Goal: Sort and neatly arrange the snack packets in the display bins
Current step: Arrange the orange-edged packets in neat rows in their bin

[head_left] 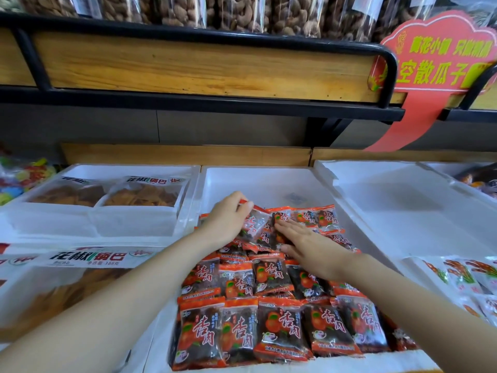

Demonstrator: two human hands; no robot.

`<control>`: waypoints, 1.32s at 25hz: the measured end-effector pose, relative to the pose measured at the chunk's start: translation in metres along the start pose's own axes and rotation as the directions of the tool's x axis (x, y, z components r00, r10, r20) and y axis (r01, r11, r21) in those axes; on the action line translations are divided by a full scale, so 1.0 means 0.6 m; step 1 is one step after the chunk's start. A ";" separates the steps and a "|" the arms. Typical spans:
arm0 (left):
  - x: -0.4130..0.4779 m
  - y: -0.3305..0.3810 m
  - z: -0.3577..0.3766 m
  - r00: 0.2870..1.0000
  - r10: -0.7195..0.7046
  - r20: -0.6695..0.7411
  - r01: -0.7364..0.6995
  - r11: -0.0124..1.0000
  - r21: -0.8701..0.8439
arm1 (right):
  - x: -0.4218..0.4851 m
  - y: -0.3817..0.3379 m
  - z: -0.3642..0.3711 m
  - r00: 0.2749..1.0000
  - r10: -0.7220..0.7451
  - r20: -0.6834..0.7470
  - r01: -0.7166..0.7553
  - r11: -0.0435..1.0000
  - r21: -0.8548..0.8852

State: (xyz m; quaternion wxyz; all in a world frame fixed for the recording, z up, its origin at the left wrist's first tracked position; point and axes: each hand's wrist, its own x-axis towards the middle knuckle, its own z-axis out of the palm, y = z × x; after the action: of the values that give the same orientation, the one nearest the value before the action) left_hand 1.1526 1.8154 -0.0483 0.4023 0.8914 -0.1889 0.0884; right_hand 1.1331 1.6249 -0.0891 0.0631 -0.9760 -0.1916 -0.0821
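Toward twelve o'clock in the white foam bin (269,181), the left hand (228,219) pinches an orange-edged clear plastic snack packet (254,223), the flat right hand (309,244) pressing neighbouring packets (326,219) at three o'clock; tugging may scatter them.

From my station I see a wooden shelf front (188,65) running across the top of the view, framed by a black metal rail (188,33) that curves down at its right end. Clear bags of nuts (242,12) stand in a row above it. Under the shelf a plain grey back panel (215,127) sits in shadow, and below it a light wooden board (188,154) runs along the back of the display level. At the right a red cut-out sign (441,57) with yellow and white Chinese characters hangs by the rail, its tail pointing down, and the light is soft and even.
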 end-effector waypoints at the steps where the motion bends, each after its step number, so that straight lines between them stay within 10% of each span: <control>1: 0.008 0.000 0.010 0.999 -0.010 0.038 0.009 1.000 0.023 | 0.001 0.003 0.007 1.000 0.006 -0.001 -0.006 1.000 0.006; 13: 0.000 -0.011 0.043 0.992 -0.066 -0.109 0.062 0.997 -0.039 | -0.002 -0.002 0.008 0.988 -0.018 -0.152 0.042 0.987 0.157; 17: 0.008 0.010 0.042 0.960 -0.127 -0.250 0.025 0.926 -0.376 | -0.017 -0.047 -0.027 0.939 0.256 -0.231 0.010 0.649 0.760; 21: 0.009 0.054 0.058 0.961 -0.038 -0.275 -0.068 0.928 -0.367 | -0.033 -0.047 -0.063 0.930 0.334 -0.155 0.012 0.394 0.919; 26: 0.008 0.043 0.073 0.964 0.245 0.102 -0.256 0.961 0.106 | -0.056 0.076 -0.089 0.797 0.570 -0.201 -0.233 0.598 0.767; 33: 0.008 0.006 0.116 0.863 0.115 0.491 -0.381 0.788 0.484 | -0.056 0.133 -0.037 0.821 0.570 -0.034 -0.498 0.745 0.443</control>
State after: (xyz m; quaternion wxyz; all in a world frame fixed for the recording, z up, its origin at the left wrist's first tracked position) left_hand 1.1559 1.7596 -0.0902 0.0512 0.9324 -0.3577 -0.0080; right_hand 1.1298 1.5358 -0.0812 0.3053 -0.9428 0.0897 -0.0996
